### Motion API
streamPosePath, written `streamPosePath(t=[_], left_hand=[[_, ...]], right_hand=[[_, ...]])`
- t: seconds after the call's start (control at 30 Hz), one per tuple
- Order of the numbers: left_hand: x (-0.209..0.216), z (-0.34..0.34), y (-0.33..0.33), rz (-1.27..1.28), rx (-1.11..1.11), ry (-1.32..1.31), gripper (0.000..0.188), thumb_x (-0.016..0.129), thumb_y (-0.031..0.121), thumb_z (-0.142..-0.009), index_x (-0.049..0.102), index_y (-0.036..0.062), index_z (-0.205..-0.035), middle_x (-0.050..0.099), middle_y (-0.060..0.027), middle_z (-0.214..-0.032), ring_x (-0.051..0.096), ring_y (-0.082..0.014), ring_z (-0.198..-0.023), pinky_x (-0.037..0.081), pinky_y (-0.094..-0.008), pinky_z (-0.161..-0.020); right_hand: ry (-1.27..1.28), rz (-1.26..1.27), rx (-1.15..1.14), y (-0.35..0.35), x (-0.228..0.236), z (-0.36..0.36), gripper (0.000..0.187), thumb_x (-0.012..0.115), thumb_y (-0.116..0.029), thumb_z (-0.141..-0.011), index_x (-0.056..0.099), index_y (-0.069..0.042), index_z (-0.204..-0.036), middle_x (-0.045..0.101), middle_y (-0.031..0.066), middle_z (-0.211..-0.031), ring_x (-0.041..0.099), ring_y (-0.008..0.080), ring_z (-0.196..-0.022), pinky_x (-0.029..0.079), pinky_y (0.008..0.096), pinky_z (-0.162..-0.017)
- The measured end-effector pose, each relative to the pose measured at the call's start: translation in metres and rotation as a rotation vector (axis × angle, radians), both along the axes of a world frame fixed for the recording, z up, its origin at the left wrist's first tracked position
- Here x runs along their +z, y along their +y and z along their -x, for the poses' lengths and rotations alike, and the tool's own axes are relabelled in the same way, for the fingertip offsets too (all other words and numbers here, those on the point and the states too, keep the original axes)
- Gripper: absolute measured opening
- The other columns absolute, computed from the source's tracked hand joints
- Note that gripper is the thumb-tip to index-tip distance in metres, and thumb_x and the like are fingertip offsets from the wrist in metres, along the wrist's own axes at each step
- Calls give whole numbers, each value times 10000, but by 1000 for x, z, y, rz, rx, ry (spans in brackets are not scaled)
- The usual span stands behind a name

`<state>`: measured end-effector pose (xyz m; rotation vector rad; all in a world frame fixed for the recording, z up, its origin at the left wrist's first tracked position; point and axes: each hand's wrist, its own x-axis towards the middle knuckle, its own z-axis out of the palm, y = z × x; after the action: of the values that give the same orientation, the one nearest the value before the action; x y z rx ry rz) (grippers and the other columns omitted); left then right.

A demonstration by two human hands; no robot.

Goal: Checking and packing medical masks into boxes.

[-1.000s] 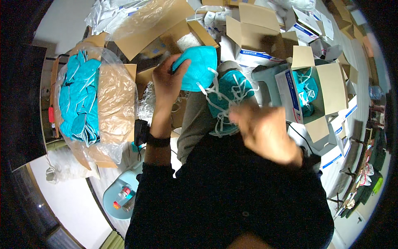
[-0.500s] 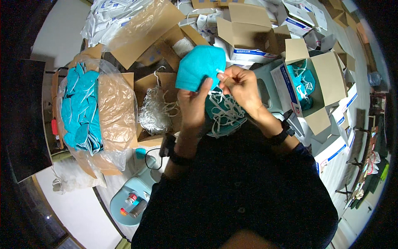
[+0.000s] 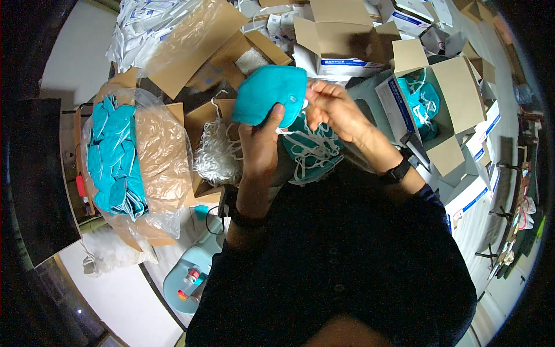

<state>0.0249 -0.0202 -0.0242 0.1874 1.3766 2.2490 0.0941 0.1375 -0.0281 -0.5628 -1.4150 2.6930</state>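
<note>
My left hand [image 3: 261, 139] holds a teal cup-shaped face mask [image 3: 269, 92] by its lower edge, thumb pressed on its front. At the mask's right edge, the curled fingers of my right hand [image 3: 338, 111] pinch a white elastic strap [image 3: 306, 103]; these fingers are partly blurred. Below both hands, in front of my body, lie more teal masks [image 3: 317, 169] with tangled white straps. To the left of my left forearm, a bundle of loose white elastic cords [image 3: 217, 155] fills an open carton [image 3: 199, 118], with some strands hanging on a hook.
At far left, a plastic-lined carton [image 3: 163, 156] holds stacked teal masks [image 3: 118, 156]. On the right, an open box [image 3: 399, 107] contains strapped masks. Another open carton [image 3: 341, 43] stands ahead, near white packets [image 3: 144, 32]. A blue stool [image 3: 179, 283] with bottles is at lower left.
Both hands and the mask have shifted slightly left. The mask has turned, showing a small mark near its right edge, and my right hand has moved a little away from my left thumb.
</note>
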Motion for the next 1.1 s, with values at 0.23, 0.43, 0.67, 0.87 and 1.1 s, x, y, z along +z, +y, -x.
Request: streamPosePath(t=[0.23,0.43,0.67,0.87,1.1], left_hand=[[-19,13,-13,28,-77,-190,432,585,155,-903,419,46,-1286,549,-128,-1205,575,-261,-1061,464,-429,-926],[-8,-3,-14,65,-279,-217,366,515,176,-942,430,65,-1280,549,-113,-1186,563,-222,-1045,488,-406,-840],[-24,10,-26,-235,-613,-508,259,475,261,-959,509,21,-1052,465,-29,-707,439,-108,-573,366,-209,-498],[-51,17,-25,-383,-749,-780,327,497,285,-955,529,-5,-1101,601,-62,-887,558,-145,-711,475,-252,-621],[-6,11,-31,309,-171,387,225,626,128,-867,565,-2,-1040,641,-74,-950,612,-133,-825,502,-295,-725]], right_hand=[[221,-451,29,-12,-16,4,170,632,-182,-881,675,-31,-815,665,14,-789,577,89,-673,462,229,-641],[133,-1069,-363,23,-62,21,116,657,-118,-803,636,-37,-723,599,134,-661,534,182,-546,441,306,-546],[257,-169,87,13,-25,13,278,661,-202,-852,617,-55,-1084,629,-4,-856,555,74,-697,380,197,-554],[75,-63,194,8,-36,13,136,679,-189,-832,655,-73,-899,631,-15,-770,530,57,-666,396,206,-574],[-13,-382,66,-1,-32,23,147,689,-213,-838,657,-71,-857,606,-28,-733,457,31,-582,354,197,-512]])
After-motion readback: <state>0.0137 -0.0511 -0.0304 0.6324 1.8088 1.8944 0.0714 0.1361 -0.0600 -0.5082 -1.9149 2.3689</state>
